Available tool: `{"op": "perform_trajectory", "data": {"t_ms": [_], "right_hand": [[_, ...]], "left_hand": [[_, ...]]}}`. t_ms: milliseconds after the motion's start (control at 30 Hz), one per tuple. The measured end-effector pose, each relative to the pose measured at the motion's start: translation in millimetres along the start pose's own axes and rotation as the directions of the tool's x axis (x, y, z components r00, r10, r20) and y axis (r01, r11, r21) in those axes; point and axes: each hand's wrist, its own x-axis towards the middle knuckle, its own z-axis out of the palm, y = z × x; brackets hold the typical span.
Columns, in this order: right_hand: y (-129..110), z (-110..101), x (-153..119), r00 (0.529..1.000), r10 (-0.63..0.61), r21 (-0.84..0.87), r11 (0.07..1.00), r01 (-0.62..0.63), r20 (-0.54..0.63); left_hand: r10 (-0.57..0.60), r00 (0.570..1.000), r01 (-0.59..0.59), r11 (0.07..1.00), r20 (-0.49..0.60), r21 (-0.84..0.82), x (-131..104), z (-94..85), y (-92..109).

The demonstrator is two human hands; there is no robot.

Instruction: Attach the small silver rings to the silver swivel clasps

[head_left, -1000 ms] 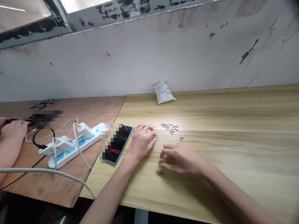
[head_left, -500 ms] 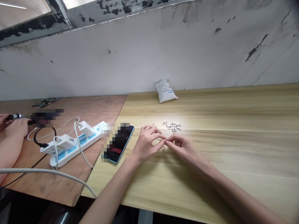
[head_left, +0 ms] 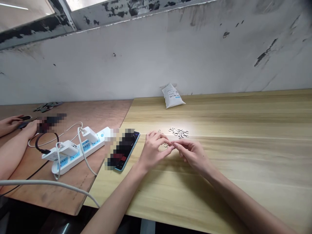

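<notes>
My left hand (head_left: 154, 148) and my right hand (head_left: 193, 154) meet above the pale wooden table, thumbs and forefingers pinched tip to tip. A tiny metallic bit shows between the fingertips, too small and covered to name. Through the gap between my left thumb and forefinger shows a small metal ring (head_left: 165, 145); it seems to lie on the table. Just beyond my fingers is a loose pile of silvery metal clasps with rings (head_left: 180, 132). Another single ring (head_left: 159, 131) lies behind my left hand.
Left of my hands lies a phone (head_left: 124, 151), partly blurred out. A white power strip (head_left: 81, 152) with plugs and cables occupies the brown table (head_left: 107, 113), where another person's hands (head_left: 29, 128) are busy. A white labelled packet (head_left: 172, 96) rests near the wall.
My right hand has turned slightly, its fingers curling in more, and the loose ring seen beside it before no longer shows. The other person's hands have shifted.
</notes>
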Motion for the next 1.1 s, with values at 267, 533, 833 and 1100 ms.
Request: {"op": "perform_trajectory", "data": {"t_ms": [267,533,833,1100], "right_hand": [[3.7,2.1,-0.4,0.990,-0.123,-0.090,0.988,0.129,0.063],[-7.3,1.9,-2.3,0.958,0.032,0.044,0.998,-0.047,0.286],[-0.4,1.5,-0.1,0.940,0.061,0.153,0.981,-0.118,0.335],[5.2,-4.5,3.5,0.968,0.009,0.068,0.997,-0.027,0.250]], "left_hand": [[-0.118,0.993,0.113,0.969,-0.012,-0.219,2.7,-4.3,-1.6],[-0.121,0.990,0.141,0.881,0.074,-0.451,3.9,-7.2,-2.6],[-0.042,0.999,0.050,0.941,0.033,-0.334,4.4,-7.4,-2.6],[-0.020,0.999,0.026,0.970,0.029,-0.241,3.7,-4.4,-5.8]]}}
